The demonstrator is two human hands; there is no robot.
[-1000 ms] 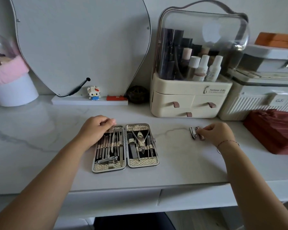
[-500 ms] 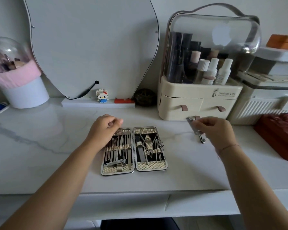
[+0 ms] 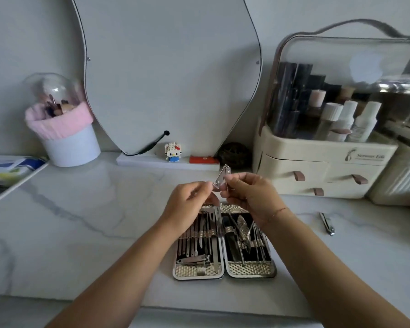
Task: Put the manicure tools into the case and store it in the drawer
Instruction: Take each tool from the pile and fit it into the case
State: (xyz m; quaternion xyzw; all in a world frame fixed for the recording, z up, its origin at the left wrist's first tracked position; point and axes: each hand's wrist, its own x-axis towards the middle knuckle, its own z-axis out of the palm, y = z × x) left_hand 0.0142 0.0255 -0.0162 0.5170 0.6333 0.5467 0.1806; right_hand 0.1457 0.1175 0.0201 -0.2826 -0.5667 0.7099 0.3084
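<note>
Both hands are up over the far end of the open gold-trimmed manicure case (image 3: 250, 268). It lies flat on the white marble-look table (image 3: 81, 221), both halves full of steel tools under elastic straps.

The right hand (image 3: 249, 197) pinches a small silver nail clipper (image 3: 221, 177) near its upper part, btwn thumb and forefinger. The left hand (image 3: 189, 202) pinches the lower end w/ its fingertips, other fingers curled. The clipper is off the table, tilted, just above the case's far edge and not touching it. Its lever looks swung out into a V, tho blur makes that unsure.

Step in hand, prob.: folding this clipper flat so it fits a slot. Task looks early-to-mid. A second silver nail clipper (image 3: 327, 224) lies loose on the table, well to the right of the case; the case isn't closed and nothing is stored.

Next move needs the lever flat, then the clipper slid under a free strap. Which slot is free I can't tell, since the hands cover the top of the case. Then the loose clipper goes in and the case gets closed.

A cream cosmetics organiser (image 3: 317, 166) w/ small drawers stands behind, to the right. Can't tell whether that's the drawer meant.
</note>
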